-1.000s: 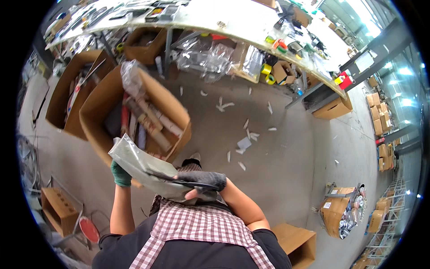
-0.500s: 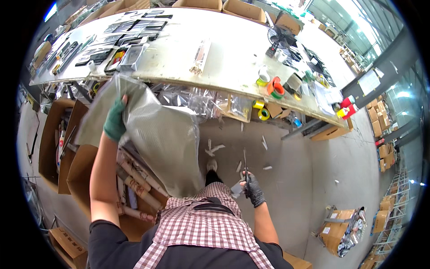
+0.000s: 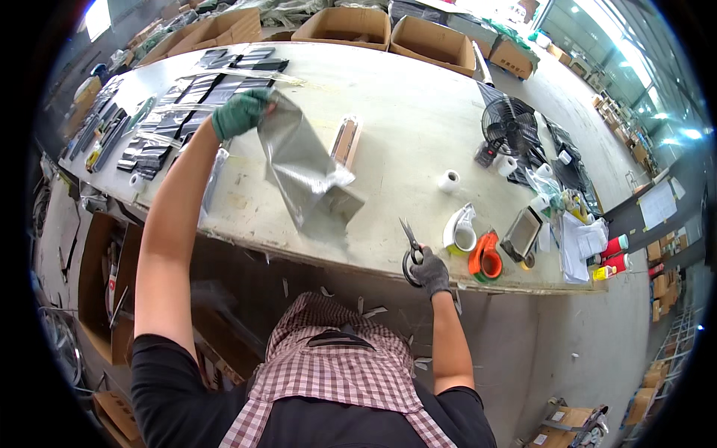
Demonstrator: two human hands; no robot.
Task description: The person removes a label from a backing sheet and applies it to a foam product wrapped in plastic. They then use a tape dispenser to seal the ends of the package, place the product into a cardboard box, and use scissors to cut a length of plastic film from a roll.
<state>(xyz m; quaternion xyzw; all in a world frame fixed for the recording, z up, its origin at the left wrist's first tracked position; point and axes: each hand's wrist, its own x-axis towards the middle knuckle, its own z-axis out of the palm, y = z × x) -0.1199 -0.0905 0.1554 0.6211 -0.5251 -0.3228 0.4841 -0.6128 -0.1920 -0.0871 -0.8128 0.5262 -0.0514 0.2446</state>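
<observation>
My left hand [image 3: 243,113], in a green glove, is raised over the left half of the worktable, its fingers closed on the top of a grey, shiny flexible sheet [image 3: 295,153]. The sheet hangs creased, with its lower end over the white tabletop. At the table's front edge, my right hand [image 3: 431,273] wears a dark grey glove and grips black-handled scissors [image 3: 410,237]. Their blades point up and away from me, slightly apart. A narrow box-like pack [image 3: 346,142] lies on the table, just right of the sheet.
Two tape dispensers, one white [image 3: 460,228] and one orange [image 3: 486,256], stand near the right front edge. Behind them is a black fan [image 3: 508,123]. Black strips [image 3: 213,86] cover the left of the table [image 3: 403,97]. Cardboard boxes [image 3: 342,28] line its far side.
My left hand has lifted the sheet from beside the boxes below the table to above the tabletop. My right hand has risen with the scissors to the table's front edge.
</observation>
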